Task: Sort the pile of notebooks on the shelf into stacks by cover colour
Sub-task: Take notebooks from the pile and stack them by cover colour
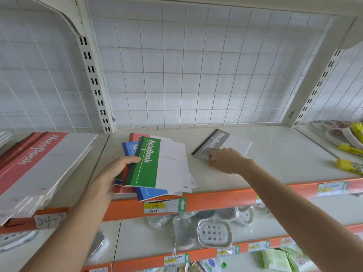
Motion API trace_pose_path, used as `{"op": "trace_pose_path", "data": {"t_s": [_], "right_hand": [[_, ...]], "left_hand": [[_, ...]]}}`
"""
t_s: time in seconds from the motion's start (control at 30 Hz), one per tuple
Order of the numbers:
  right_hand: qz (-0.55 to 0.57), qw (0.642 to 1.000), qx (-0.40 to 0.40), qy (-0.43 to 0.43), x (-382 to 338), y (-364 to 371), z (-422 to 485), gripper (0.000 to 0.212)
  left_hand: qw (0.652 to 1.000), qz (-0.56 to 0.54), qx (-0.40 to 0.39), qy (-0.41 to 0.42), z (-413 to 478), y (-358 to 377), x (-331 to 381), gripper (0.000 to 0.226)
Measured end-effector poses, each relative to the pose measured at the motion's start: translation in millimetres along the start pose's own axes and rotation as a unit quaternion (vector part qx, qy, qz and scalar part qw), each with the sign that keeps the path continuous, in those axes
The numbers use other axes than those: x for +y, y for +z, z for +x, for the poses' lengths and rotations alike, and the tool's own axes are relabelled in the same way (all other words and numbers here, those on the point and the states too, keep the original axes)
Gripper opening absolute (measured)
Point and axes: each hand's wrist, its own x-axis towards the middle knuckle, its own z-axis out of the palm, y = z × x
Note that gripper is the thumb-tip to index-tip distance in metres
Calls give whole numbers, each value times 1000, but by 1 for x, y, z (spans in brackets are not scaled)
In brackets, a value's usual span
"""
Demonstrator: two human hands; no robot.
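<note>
- shelf (275,158): white, orange front lip; every notebook lies on it or is held just over it.
- red stack (39,163): in the left bay, several big red covers lying flat, slightly fanned, overhanging the lip. Looks like a finished colour stack, but can't tell if it belongs to this job.
- pile (172,167): mid-shelf, fanned, mixed colours, near edge out over the lip. Green notebook (147,163) on top, blue one (153,193) under it, red one (135,136) showing at the back. Unsorted.
- grey notebook (222,142): flat on the shelf, alone, right of the pile and clear of it. Probably the start of a grey stack.
- left hand (112,173): grips the pile at the spine side, thumb (131,160) pressed on the green cover, other fingers hidden underneath.
- right hand (225,160): on the grey notebook's near corner, fingers bent down, close together; can't tell whether they pinch or only press.
- progress: early. One grey set apart; green, blue and red in the pile all left to split out.
</note>
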Motion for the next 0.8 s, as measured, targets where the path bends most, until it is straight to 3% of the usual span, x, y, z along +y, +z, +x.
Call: {"op": "trace_pose_path", "data": {"t_s": [0.17,0.23,0.33,0.43,0.6,0.7,0.8], "right_hand": [[-3,989,133,71,-11,-11,-5,24],[19,981,182,61,-12,-15,-6,27],[47,965,238,-96,-30,-13,-14,32],[77,916,247,-308,-57,-10,-29,25],[117,866,231,-428,-78,-18,-29,22],[243,884,171,-361,-87,-33,-28,58],[298,939,133,-107,-100,-56,-18,53]], "left_hand": [[1000,15,14,16,-7,0,-2,17],[999,18,23,19,-9,1,-3,18],[999,-12,23,19,-13,8,-1,21],[997,-73,29,24,-20,17,1,20],[990,-122,56,47,-42,26,7,14],[986,-121,94,63,-57,20,15,12],[979,-131,124,92,-73,2,22,23]]}}
